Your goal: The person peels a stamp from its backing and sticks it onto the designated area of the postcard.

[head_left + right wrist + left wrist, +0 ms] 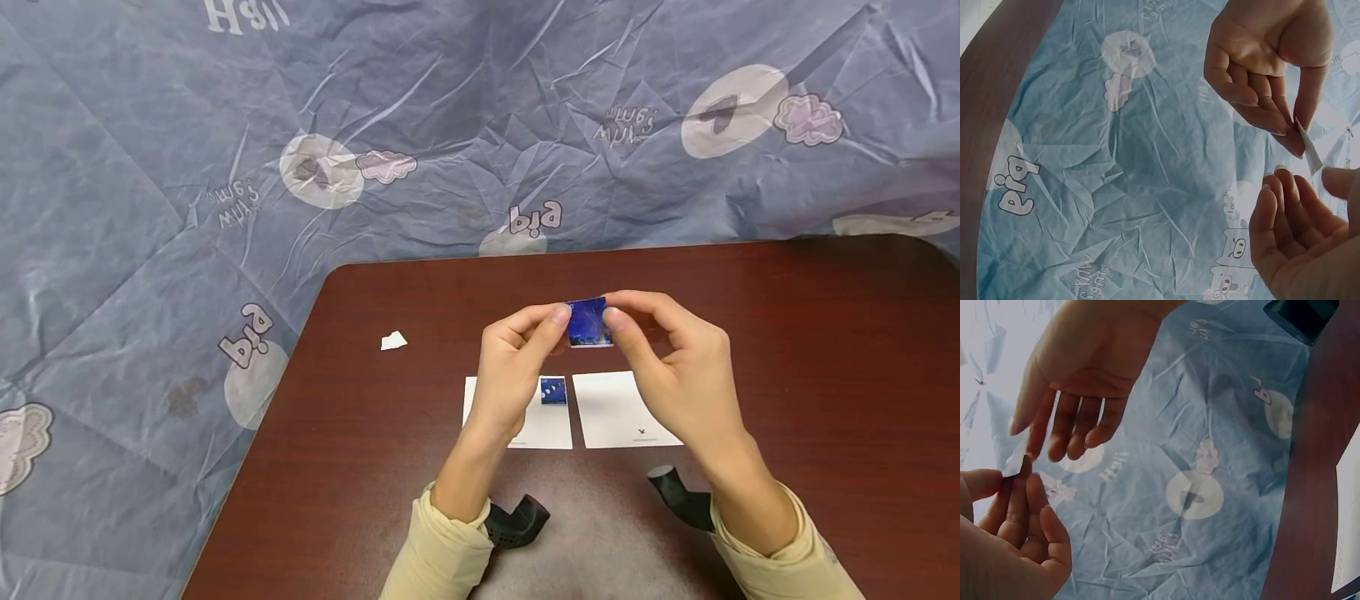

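Observation:
A small blue postage stamp (588,323) with serrated edges is held up above the table, face toward the head camera. My left hand (510,358) pinches its left edge between thumb and fingers. At the right edge, my right hand (686,375) has its thumb on the front and a finger behind. Edge-on, the stamp (1310,149) shows its pale back between both hands in the right wrist view. Below lies a white card (547,429) bearing a second blue stamp (553,391) with a row of moon shapes. Another white card (611,408) lies to its right.
A torn white paper scrap (393,340) lies on the dark brown table (337,442) at the left. Black curved mounts stick out from both wrists, the left mount (517,522) and the right mount (681,498). Blue printed cloth (450,125) hangs behind the table.

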The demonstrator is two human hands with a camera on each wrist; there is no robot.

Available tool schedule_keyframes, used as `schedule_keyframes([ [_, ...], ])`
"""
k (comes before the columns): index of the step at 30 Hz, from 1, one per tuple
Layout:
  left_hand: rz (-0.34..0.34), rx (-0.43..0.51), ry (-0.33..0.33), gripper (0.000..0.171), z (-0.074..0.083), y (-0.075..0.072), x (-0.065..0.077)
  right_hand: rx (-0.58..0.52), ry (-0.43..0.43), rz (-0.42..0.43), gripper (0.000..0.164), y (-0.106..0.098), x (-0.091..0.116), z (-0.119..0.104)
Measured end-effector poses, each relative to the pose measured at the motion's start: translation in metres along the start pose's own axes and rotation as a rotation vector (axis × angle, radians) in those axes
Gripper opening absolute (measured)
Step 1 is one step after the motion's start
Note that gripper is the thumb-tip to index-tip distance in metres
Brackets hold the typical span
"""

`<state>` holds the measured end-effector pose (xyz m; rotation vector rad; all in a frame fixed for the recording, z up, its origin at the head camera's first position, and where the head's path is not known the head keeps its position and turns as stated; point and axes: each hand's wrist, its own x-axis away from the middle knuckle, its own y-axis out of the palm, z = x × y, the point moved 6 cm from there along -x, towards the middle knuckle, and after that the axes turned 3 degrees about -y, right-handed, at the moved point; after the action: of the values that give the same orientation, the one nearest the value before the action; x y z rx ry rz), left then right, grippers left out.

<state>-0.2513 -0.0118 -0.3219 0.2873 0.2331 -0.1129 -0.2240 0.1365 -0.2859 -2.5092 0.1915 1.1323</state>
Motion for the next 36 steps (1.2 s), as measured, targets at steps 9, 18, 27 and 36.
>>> schedule_keyframes([
  [9, -0.039, -0.114, 0.060, 0.017, 0.002, 0.010, 0.003, 0.013, 0.131, 0.057, 0.010, -0.003, 0.000, 0.006],
  [18, -0.051, -0.125, 0.062, 0.016, -0.002, 0.016, 0.004, -0.019, 0.220, 0.064, 0.016, 0.000, 0.002, 0.007],
  [27, -0.052, -0.152, 0.080, 0.016, -0.007, 0.018, 0.003, 0.022, 0.276, 0.022, 0.025, 0.001, 0.003, 0.013],
  [36, -0.059, -0.100, 0.067, 0.016, -0.009, 0.021, 0.003, 0.175, 0.185, 0.059, 0.036, 0.001, 0.003, 0.014],
])
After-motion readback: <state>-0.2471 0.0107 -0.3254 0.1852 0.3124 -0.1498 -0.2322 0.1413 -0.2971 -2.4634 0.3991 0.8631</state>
